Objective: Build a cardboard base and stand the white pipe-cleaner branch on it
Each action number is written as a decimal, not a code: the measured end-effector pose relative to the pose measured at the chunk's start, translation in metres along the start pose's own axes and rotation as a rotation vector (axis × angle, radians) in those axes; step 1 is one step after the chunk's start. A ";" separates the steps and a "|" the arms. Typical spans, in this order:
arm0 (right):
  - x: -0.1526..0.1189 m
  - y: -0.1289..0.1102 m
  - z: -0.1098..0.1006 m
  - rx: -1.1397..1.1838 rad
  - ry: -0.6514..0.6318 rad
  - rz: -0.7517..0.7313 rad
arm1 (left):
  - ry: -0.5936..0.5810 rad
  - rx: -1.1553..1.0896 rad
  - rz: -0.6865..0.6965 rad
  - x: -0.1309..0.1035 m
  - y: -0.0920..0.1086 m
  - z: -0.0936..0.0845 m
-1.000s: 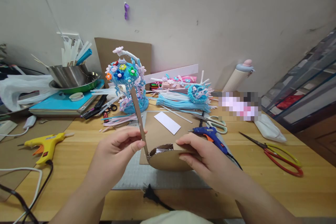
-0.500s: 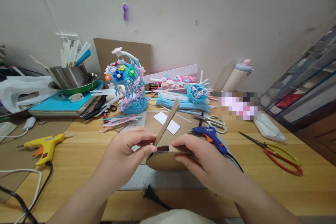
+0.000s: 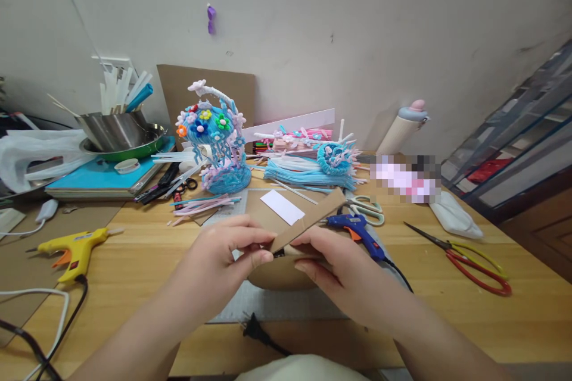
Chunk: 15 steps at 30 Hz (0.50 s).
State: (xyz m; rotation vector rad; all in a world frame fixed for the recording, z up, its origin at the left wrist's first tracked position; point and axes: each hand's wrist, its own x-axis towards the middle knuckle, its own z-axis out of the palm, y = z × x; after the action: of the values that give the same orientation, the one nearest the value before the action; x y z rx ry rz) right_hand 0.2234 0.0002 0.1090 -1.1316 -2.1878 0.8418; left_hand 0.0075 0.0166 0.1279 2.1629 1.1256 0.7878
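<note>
Between my hands is a rounded cardboard piece (image 3: 279,277), tilted so its broad face turns toward me. A long cardboard strip (image 3: 313,219) rises from its upper edge and slants up to the right. My left hand (image 3: 235,256) pinches the strip's lower end against that edge. On the other side, my right hand (image 3: 344,262) grips the rounded piece's edge between thumb and fingers. Part of the edge is hidden behind my fingers. A white paper rectangle (image 3: 281,207) lies just beyond, and a blue glue gun (image 3: 355,227) rests beside my right hand.
A yellow glue gun (image 3: 78,250) lies at left, red-and-yellow-handled scissors (image 3: 473,265) at right. Behind stand a flowered pipe-cleaner lamp shape (image 3: 217,137) and blue pipe-cleaner bundles (image 3: 304,175). A black plug (image 3: 257,328) lies near the front edge.
The strip has swung down to the right, from steep to a low slant over the rounded piece's edge. My left hand has shifted slightly right with it; my right hand stays on the cardboard.
</note>
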 end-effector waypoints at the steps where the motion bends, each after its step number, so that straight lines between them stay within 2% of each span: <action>1: 0.000 0.000 0.000 0.000 0.003 -0.002 | 0.002 -0.015 0.016 -0.001 -0.002 0.001; 4: 0.000 0.001 0.001 -0.001 0.004 -0.008 | 0.057 -0.088 0.062 -0.007 -0.012 0.008; 10: 0.001 0.001 -0.001 0.019 -0.005 0.007 | 0.354 -0.244 -0.046 -0.021 -0.038 0.038; 13: 0.000 0.004 -0.001 0.026 0.001 0.017 | 0.387 -0.230 0.085 -0.030 -0.047 0.048; 15: -0.001 0.006 -0.002 0.039 0.006 0.005 | 0.367 -0.237 0.137 -0.035 -0.053 0.052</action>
State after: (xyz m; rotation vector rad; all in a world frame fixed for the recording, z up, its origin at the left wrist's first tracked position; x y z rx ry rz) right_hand 0.2279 0.0027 0.1058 -1.1195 -2.1556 0.8778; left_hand 0.0010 0.0019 0.0475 1.9582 1.0003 1.3513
